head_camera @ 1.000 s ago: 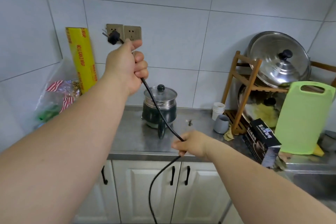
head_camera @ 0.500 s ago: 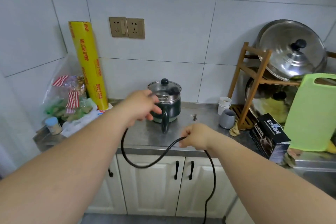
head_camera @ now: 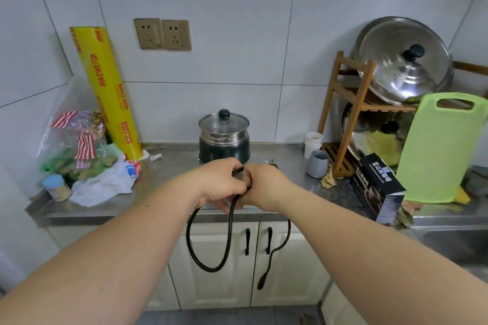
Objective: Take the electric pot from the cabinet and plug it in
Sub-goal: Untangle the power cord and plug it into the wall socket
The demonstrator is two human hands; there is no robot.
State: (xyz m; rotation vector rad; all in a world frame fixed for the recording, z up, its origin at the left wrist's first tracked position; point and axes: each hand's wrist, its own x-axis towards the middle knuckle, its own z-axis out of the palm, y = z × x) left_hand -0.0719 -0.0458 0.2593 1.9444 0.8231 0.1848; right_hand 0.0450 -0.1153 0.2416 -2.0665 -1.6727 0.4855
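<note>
While the electric pot (head_camera: 224, 137) already stands on the steel counter (head_camera: 169, 169) against the wall tiles, at about twelve o'clock from the hands, its black cord (head_camera: 229, 229) is not yet connected to anything visible. Both hands meet just in front of the pot, over the counter's front edge. The left hand (head_camera: 220, 183) is curled closed around the cord, and the right hand (head_camera: 264, 187) is likewise closed on it, the two touching. Below them, at six o'clock, one loop of cord hangs in front of the cabinet doors (head_camera: 253, 258), and a free end with a connector (head_camera: 262, 281) dangles at about five o'clock. The two wall sockets (head_camera: 163, 33) sit empty at roughly eleven o'clock, high above the pot.

The cord looks limp and light, so it will sag and swing; it is best held close to a plug body, not mid-length. The pot seems small and fairly light, but its glass lid (head_camera: 224, 122) sits loose and could slide, so the body should be steadied low down when its connector is pushed in.
</note>
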